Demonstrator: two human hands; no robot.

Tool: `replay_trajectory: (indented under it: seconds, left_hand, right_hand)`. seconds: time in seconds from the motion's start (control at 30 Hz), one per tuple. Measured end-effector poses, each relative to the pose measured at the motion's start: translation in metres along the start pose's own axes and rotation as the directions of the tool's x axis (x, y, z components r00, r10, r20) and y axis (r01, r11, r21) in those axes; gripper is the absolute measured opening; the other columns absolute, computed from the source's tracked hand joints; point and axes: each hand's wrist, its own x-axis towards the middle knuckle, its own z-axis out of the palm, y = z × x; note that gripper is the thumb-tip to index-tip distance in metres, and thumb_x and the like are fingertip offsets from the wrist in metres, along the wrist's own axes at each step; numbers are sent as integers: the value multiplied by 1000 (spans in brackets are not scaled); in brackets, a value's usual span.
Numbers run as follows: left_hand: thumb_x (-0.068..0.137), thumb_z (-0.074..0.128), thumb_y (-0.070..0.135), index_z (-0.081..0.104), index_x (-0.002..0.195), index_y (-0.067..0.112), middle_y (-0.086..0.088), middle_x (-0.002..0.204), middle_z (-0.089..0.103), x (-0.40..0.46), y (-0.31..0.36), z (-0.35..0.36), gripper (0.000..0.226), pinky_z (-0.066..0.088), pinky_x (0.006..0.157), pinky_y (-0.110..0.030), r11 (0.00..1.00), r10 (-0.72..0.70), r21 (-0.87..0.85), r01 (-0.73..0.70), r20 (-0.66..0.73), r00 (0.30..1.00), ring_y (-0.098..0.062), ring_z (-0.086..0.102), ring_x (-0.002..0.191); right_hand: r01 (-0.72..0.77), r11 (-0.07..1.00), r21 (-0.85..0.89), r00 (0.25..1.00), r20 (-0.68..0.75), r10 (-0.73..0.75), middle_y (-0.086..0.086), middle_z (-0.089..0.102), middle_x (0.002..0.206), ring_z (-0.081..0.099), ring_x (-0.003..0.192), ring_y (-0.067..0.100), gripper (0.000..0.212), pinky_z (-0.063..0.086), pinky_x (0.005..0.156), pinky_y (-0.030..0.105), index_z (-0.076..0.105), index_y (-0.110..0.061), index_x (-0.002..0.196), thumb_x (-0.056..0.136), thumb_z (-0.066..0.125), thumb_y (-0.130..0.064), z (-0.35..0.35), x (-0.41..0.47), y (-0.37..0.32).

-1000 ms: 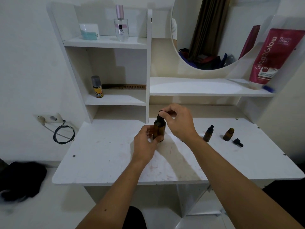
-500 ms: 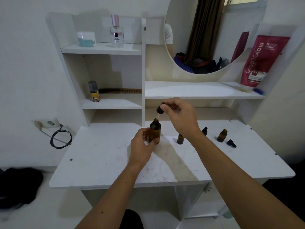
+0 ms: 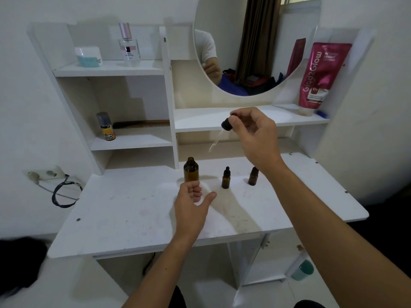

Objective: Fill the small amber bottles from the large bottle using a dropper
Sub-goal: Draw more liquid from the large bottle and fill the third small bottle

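Your right hand (image 3: 255, 134) was raised above the white dressing table (image 3: 133, 210), thumb and fingertips pinching the black bulb of the dropper (image 3: 219, 135). The glass pipette slanted down and to the left, its tip in the air, above and to the right of the large amber bottle (image 3: 191, 170) and touching nothing.

The large amber bottle stood upright and uncapped at the back of the tabletop. Your left hand (image 3: 192, 207) sat just in front of it, fingers loosely curled, thumb spread to the right, gripping nothing; whether the fingertips touched the bottle's base could not be told.

Two small amber bottles stood to the right of the large one: the capped small bottle (image 3: 226, 181) with a black dropper top, and a second small bottle (image 3: 253, 176) partly hidden behind your right wrist, its top not readable.

Shelves: perfume bottle (image 3: 128, 46) on the upper shelf, small spray can (image 3: 106, 127) and comb (image 3: 142, 124) below, pink tube (image 3: 320, 76) beside the round mirror (image 3: 255, 45).
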Motion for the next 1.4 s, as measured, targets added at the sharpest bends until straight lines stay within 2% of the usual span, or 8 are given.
replay_trajectory:
  seconds: [0.13, 0.47, 0.7, 0.8, 0.9, 1.03, 1.13, 1.4]
  left_hand:
    - [79, 87, 40, 60, 118, 31, 17, 107, 66, -17, 11, 37, 48, 56, 83, -18, 1000, 9, -10, -7, 144, 990, -6, 66, 98]
    - [85, 84, 33, 59, 135, 23, 9, 133, 64, -29, 35, 144, 56, 50, 108, -31, 997, 79, -58, -60, 426, 901, -6, 60, 122]
    - [89, 80, 32, 49, 148, 18, 4, 148, 55, -11, 31, 192, 68, 44, 115, -35, 997, 65, 20, -77, 365, 929, -11, 51, 135]
    - [91, 79, 32, 48, 149, 18, 3, 149, 54, -4, 29, 204, 68, 43, 113, -32, 995, 75, 37, -94, 354, 932, -12, 51, 135]
    - [91, 79, 31, 50, 146, 18, 4, 143, 57, 4, 28, 212, 63, 43, 109, -28, 993, 87, 43, -109, 348, 933, -10, 54, 130]
    - [92, 77, 25, 60, 135, 15, 6, 127, 66, 12, 28, 220, 47, 47, 104, -24, 990, 122, 35, -140, 317, 940, -6, 61, 114]
    - [94, 74, 18, 66, 125, 16, 9, 116, 69, 15, 30, 221, 32, 50, 97, -19, 988, 143, 16, -154, 299, 944, 4, 62, 103]
    - [97, 69, 15, 66, 119, 19, 12, 109, 70, 18, 24, 227, 22, 54, 100, -33, 977, 181, 59, -205, 286, 941, -3, 66, 103]
  right_hand:
    - [-38, 999, -34, 998, -50, 37, -9, 76, 97, 73, 93, 7, 11, 58, 88, 25, 73, -16, 110, 100, 71, -20, -40, -12, 18]
    - [-187, 972, -144, 970, -181, 160, -4, 80, 99, 76, 97, 14, 16, 61, 97, 42, 73, -17, 114, 102, 69, -26, -136, -33, 69]
    - [-213, 966, -149, 957, -232, 175, -14, 77, 95, 75, 91, 4, 8, 60, 93, 29, 72, -19, 109, 102, 68, -20, -156, -34, 93]
    - [-206, 969, -135, 957, -237, 170, -14, 77, 93, 75, 91, 4, 7, 59, 90, 23, 71, -22, 108, 102, 68, -20, -156, -31, 102]
    - [-196, 973, -123, 958, -236, 163, -14, 77, 91, 75, 90, 3, 6, 57, 88, 19, 71, -20, 107, 102, 67, -18, -154, -28, 110]
    - [-206, 971, -120, 962, -207, 179, -4, 80, 94, 77, 93, 10, 10, 60, 93, 30, 71, -12, 110, 102, 67, -17, -150, -27, 121]
    - [-204, 970, -130, 966, -185, 178, -1, 80, 94, 77, 93, 11, 11, 60, 92, 30, 72, -9, 110, 102, 68, -16, -146, -27, 125]
    - [-185, 964, -190, 972, -178, 152, -5, 80, 87, 75, 85, 5, 3, 54, 85, 16, 74, -14, 95, 97, 72, -13, -136, -26, 127]
